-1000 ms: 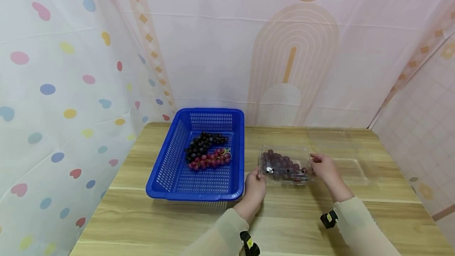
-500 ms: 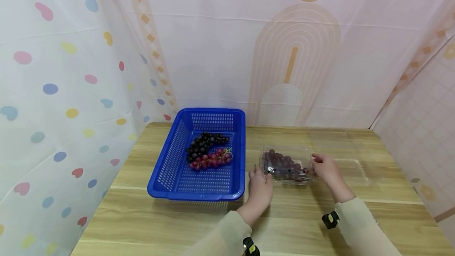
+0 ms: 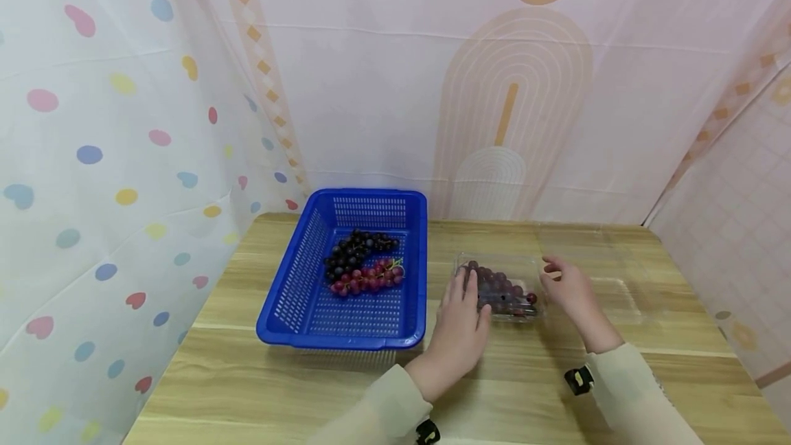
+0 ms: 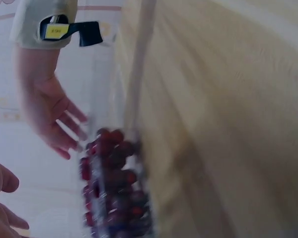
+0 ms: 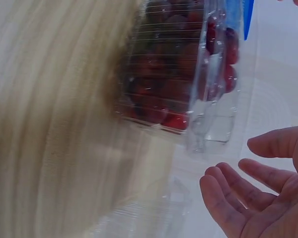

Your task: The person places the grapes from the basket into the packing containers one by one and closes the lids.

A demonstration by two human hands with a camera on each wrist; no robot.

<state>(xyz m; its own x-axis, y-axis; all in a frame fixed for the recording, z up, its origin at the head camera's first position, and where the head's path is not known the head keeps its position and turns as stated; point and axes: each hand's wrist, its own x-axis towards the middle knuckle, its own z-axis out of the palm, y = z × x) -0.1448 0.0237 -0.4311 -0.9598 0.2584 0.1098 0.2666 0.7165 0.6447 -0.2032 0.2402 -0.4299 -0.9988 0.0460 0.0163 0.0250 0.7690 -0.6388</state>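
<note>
A clear plastic clamshell box (image 3: 522,268) lies closed on the table with dark red grapes (image 3: 500,286) inside. My left hand (image 3: 459,335) is spread above the box's left end, fingers fairly straight and overlapping it in the head view. Beside the right end, my right hand (image 3: 571,294) has loosely bent fingers. The right wrist view shows that hand's fingers (image 5: 238,191) apart from the box (image 5: 161,74), holding nothing. In the left wrist view, part of my left hand (image 4: 2,198) shows at the edge, near the blurred grapes (image 4: 119,188).
Left of the box stands a blue plastic basket (image 3: 278,294) with a bunch of black grapes (image 3: 346,253) and a bunch of red grapes (image 3: 367,278) in it. More clear plastic containers (image 3: 612,297) lie at the right. A patterned curtain (image 3: 371,88) hangs behind the table (image 3: 519,390).
My left hand has left the box's lower left corner and moved right and up over its left end, fingers straightening. The right hand has drawn slightly off the right end. The box stays put.
</note>
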